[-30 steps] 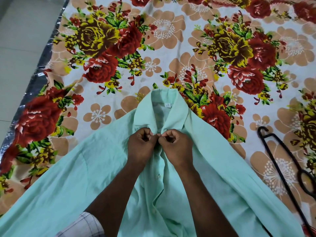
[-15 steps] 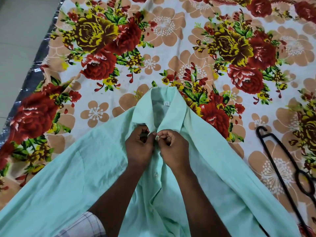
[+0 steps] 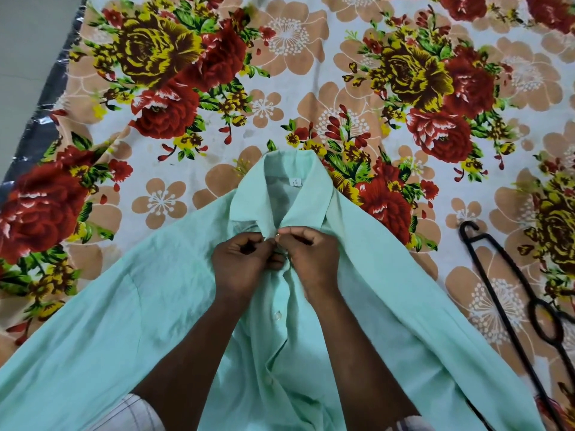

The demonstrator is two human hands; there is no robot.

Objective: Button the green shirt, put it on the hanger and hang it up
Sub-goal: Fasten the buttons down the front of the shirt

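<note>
The mint-green shirt (image 3: 130,321) lies spread on a flowered sheet, collar pointing away from me, sleeves fanned out to both sides. My left hand (image 3: 242,265) and my right hand (image 3: 311,259) meet just below the collar, each pinching one edge of the shirt's front opening at the top button. A white button (image 3: 277,315) lower on the front sits fastened. The black hanger (image 3: 510,303) lies flat on the sheet to the right, untouched.
The flowered sheet (image 3: 280,88) covers the whole surface. Its left edge shows a shiny dark strip (image 3: 43,98) with grey floor (image 3: 25,42) beyond. Checked cloth on my lap (image 3: 130,412) shows at the bottom.
Both hands have stayed at the collar, working the top of the front opening with small finger movements. The collar has shifted slightly. The hanger has not moved.
</note>
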